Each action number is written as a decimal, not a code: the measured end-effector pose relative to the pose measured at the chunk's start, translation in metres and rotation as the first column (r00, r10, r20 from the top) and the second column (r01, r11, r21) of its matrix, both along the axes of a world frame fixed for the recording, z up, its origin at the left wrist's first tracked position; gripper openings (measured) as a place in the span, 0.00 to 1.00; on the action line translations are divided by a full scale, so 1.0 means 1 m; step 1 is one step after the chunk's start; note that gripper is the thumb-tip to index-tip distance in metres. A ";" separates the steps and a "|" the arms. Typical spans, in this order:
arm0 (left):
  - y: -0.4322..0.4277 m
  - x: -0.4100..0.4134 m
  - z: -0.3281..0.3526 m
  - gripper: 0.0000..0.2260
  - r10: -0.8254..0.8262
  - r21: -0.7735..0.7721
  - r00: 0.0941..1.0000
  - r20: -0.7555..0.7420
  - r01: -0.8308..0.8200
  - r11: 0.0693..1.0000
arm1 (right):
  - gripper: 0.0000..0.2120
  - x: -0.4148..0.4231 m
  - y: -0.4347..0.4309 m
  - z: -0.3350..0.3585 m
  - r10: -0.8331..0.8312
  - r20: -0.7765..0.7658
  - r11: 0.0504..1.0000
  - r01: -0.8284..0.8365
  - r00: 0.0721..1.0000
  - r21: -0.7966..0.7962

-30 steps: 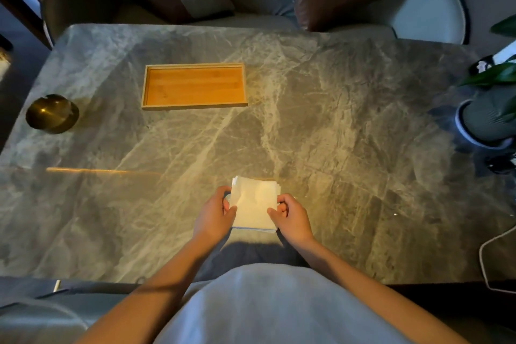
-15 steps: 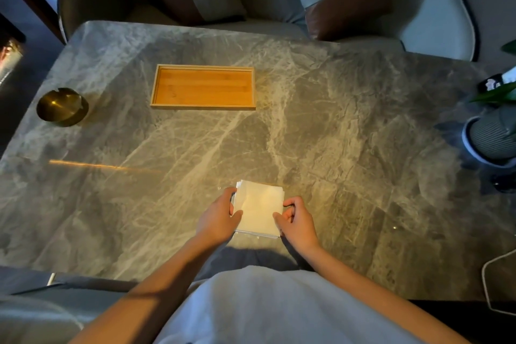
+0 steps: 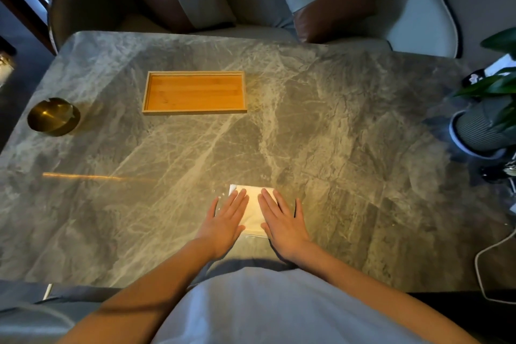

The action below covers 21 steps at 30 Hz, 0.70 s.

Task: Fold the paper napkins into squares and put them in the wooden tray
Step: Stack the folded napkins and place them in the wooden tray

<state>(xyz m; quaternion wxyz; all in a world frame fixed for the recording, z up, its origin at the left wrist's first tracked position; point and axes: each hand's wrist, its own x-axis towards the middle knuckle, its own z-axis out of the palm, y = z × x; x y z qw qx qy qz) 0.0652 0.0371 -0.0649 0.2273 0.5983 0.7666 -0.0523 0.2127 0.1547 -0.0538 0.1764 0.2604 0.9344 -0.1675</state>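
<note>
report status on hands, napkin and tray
Left hand and right hand open, pressing flat on the napkin. Napkin on table, not in wooden tray. Nothing lies between them.

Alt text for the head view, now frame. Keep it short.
The left hand and right hand press flat, fingers straight, on a white napkin near the front edge of a grey marble table. An empty wooden tray lies farther back on the left, with a brass bowl at the left edge and a potted plant at the right.
</note>
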 end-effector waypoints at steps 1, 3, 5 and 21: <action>-0.002 -0.002 -0.002 0.27 -0.010 -0.023 1.000 -0.013 0.010 1.000 | 0.29 0.003 0.001 -0.002 0.003 0.014 1.000 -0.003 1.000 -0.002; -0.002 -0.004 -0.004 0.28 -0.020 -0.037 1.000 -0.008 0.020 0.999 | 0.29 0.006 0.003 -0.004 -0.001 0.017 1.000 0.001 1.000 -0.006; -0.004 -0.004 -0.004 0.29 0.015 -0.052 1.000 0.005 -0.014 0.999 | 0.30 0.006 0.003 -0.007 -0.007 0.022 1.000 0.008 1.000 -0.009; 0.007 0.024 0.019 0.36 0.512 0.147 0.768 0.385 -0.598 0.788 | 0.35 0.015 0.006 -0.010 -0.157 0.014 0.987 0.157 0.988 -0.032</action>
